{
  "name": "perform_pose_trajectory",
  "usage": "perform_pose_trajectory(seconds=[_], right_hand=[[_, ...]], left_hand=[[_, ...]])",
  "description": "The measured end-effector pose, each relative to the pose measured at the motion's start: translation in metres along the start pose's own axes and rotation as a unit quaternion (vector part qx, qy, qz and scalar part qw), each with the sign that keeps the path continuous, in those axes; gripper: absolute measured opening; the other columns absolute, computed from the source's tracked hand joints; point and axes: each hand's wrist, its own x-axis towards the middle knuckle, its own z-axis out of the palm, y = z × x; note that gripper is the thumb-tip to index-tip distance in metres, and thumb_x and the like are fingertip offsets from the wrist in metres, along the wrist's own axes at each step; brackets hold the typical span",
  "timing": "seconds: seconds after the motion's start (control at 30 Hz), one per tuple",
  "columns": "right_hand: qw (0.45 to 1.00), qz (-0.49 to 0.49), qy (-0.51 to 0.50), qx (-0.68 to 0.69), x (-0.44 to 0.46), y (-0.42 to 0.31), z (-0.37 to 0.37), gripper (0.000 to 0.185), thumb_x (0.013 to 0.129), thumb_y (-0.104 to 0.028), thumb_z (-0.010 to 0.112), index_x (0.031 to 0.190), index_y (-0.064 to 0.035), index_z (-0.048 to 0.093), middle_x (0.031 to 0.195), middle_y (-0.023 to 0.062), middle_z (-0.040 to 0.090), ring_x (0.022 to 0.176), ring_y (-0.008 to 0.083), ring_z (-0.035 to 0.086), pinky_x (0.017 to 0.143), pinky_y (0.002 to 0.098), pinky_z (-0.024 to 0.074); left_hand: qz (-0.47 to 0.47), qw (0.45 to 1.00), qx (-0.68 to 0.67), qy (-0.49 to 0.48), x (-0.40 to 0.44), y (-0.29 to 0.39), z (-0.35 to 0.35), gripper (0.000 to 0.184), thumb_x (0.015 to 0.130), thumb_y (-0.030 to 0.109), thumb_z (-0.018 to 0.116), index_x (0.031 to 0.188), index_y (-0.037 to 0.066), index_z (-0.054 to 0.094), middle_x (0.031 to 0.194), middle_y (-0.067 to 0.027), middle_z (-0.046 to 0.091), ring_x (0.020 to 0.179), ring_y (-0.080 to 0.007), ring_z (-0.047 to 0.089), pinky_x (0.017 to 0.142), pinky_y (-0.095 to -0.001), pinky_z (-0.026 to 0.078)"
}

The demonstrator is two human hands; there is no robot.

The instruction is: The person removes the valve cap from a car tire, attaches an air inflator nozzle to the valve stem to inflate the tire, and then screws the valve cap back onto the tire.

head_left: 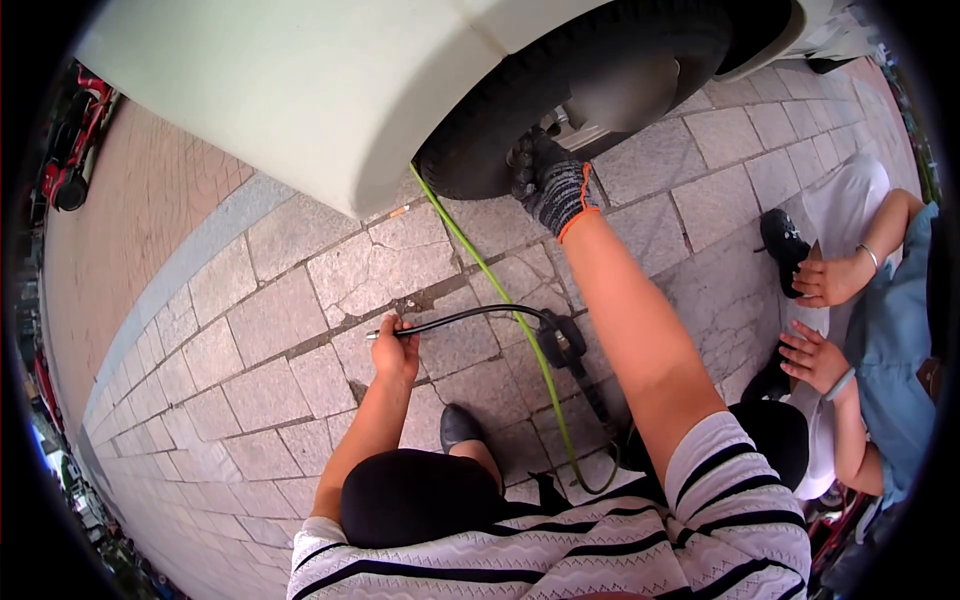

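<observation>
My bare left hand [396,352] is closed around the end of a short black hose [470,315], whose metal tip [373,335] sticks out to the left. The hose curves right to a black tire inflator [562,342] with a gauge-like head, lying near my knees. A thin green air hose [482,264] runs past it toward the car. My right hand [556,182], in a dark grey knit glove with an orange cuff, reaches to the wheel's rim. Its fingers are bent against the inner edge of the black tire [462,150]; what they grip is hidden.
A white car body [300,90] overhangs the wheel. At the right, another person crouches close by, with both hands [825,355] over their knees. Stone paving [270,320] lies underneath. Red vehicles [75,150] stand at the far left.
</observation>
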Motion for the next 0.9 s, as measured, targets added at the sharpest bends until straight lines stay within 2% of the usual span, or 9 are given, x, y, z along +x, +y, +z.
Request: perform_pose_trajectory(seconds=[0.2, 0.27, 0.3, 0.33, 0.4, 0.57, 0.73, 0.83, 0.9], right_hand=[[0.960, -0.063, 0.085, -0.258, -0.003, -0.001, 0.001, 0.025, 0.089, -0.028, 0.050, 0.069, -0.0142, 0.054, 0.061, -0.0001, 0.055, 0.044, 0.0098, 0.046, 0.040, 0.0234, 0.0355], [0.721, -0.475, 0.139, -0.485, 0.017, 0.014, -0.020, 0.025, 0.086, -0.029, 0.051, 0.069, -0.0107, 0.057, 0.063, 0.0021, 0.057, 0.048, 0.0096, 0.048, 0.044, 0.0232, 0.0355], [0.698, -0.509, 0.145, -0.482, 0.019, 0.016, -0.019, 0.028, 0.085, -0.030, 0.052, 0.071, -0.0069, 0.058, 0.064, 0.0027, 0.059, 0.052, 0.0093, 0.049, 0.049, 0.0237, 0.0376], [0.698, -0.509, 0.142, -0.483, 0.011, 0.014, -0.010, 0.028, 0.085, -0.030, 0.052, 0.071, -0.0069, 0.058, 0.064, 0.0027, 0.059, 0.052, 0.0093, 0.049, 0.049, 0.0237, 0.0376], [0.947, -0.218, 0.090, -0.219, -0.001, 0.007, 0.004, 0.022, 0.085, -0.023, 0.055, 0.067, -0.0099, 0.053, 0.053, 0.0027, 0.049, 0.042, 0.0144, 0.045, 0.041, 0.0277, 0.0336], [0.995, 0.070, 0.020, 0.065, -0.009, -0.010, 0.012, 0.031, 0.089, -0.037, 0.046, 0.067, -0.0159, 0.047, 0.052, -0.0053, 0.045, 0.038, 0.0084, 0.038, 0.033, 0.0224, 0.0249], [0.981, -0.039, 0.106, -0.160, 0.009, 0.000, -0.004, 0.026, 0.087, -0.033, 0.051, 0.074, -0.0109, 0.055, 0.059, 0.0029, 0.054, 0.046, 0.0139, 0.049, 0.040, 0.0283, 0.0379], [0.758, -0.410, 0.138, -0.488, 0.003, 0.009, -0.014, 0.028, 0.085, -0.027, 0.054, 0.089, -0.0004, 0.060, 0.067, 0.0134, 0.059, 0.073, 0.0241, 0.059, 0.071, 0.0352, 0.0455], [0.828, -0.357, 0.117, -0.416, 0.003, 0.008, -0.006, 0.024, 0.086, -0.026, 0.053, 0.086, -0.0024, 0.059, 0.067, 0.0101, 0.058, 0.067, 0.0195, 0.056, 0.064, 0.0310, 0.0435]], left_hand=[[0.001, 1.000, 0.012, -0.009, 0.000, 0.003, 0.005, 0.016, 0.088, 0.020, 0.051, 0.075, 0.011, 0.051, 0.066, 0.0013, 0.051, 0.063, -0.0122, 0.054, 0.056, -0.0264, 0.046], [0.001, 1.000, 0.009, -0.009, -0.002, 0.004, 0.008, 0.016, 0.088, 0.020, 0.050, 0.075, 0.011, 0.051, 0.065, 0.0011, 0.051, 0.063, -0.0121, 0.054, 0.056, -0.0263, 0.046], [0.003, 1.000, 0.008, -0.007, -0.003, 0.004, 0.007, 0.016, 0.088, 0.020, 0.050, 0.074, 0.012, 0.051, 0.065, 0.0009, 0.051, 0.062, -0.0120, 0.055, 0.055, -0.0263, 0.046], [0.003, 1.000, 0.006, -0.005, -0.003, 0.004, 0.005, 0.016, 0.088, 0.020, 0.050, 0.074, 0.012, 0.051, 0.065, 0.0009, 0.051, 0.062, -0.0120, 0.055, 0.055, -0.0263, 0.046], [0.004, 1.000, 0.007, -0.011, -0.003, 0.003, 0.003, 0.017, 0.088, 0.019, 0.051, 0.073, 0.012, 0.050, 0.064, 0.0006, 0.051, 0.062, -0.0120, 0.055, 0.054, -0.0265, 0.046], [-0.006, 1.000, 0.007, 0.004, -0.004, 0.001, 0.002, 0.016, 0.087, 0.019, 0.051, 0.073, 0.012, 0.049, 0.064, 0.0002, 0.052, 0.062, -0.0123, 0.055, 0.055, -0.0268, 0.047], [-0.006, 1.000, 0.028, -0.002, -0.002, 0.004, 0.005, 0.013, 0.090, 0.020, 0.048, 0.080, 0.012, 0.052, 0.065, 0.0031, 0.050, 0.066, -0.0112, 0.053, 0.062, -0.0273, 0.045], [-0.007, 1.000, 0.026, -0.003, -0.003, 0.004, 0.004, 0.014, 0.090, 0.021, 0.047, 0.080, 0.012, 0.051, 0.065, 0.0030, 0.050, 0.066, -0.0110, 0.053, 0.062, -0.0271, 0.045], [-0.004, 1.000, 0.010, -0.013, -0.004, 0.003, 0.001, 0.014, 0.090, 0.020, 0.047, 0.079, 0.012, 0.051, 0.065, 0.0029, 0.050, 0.065, -0.0109, 0.053, 0.061, -0.0269, 0.046]])
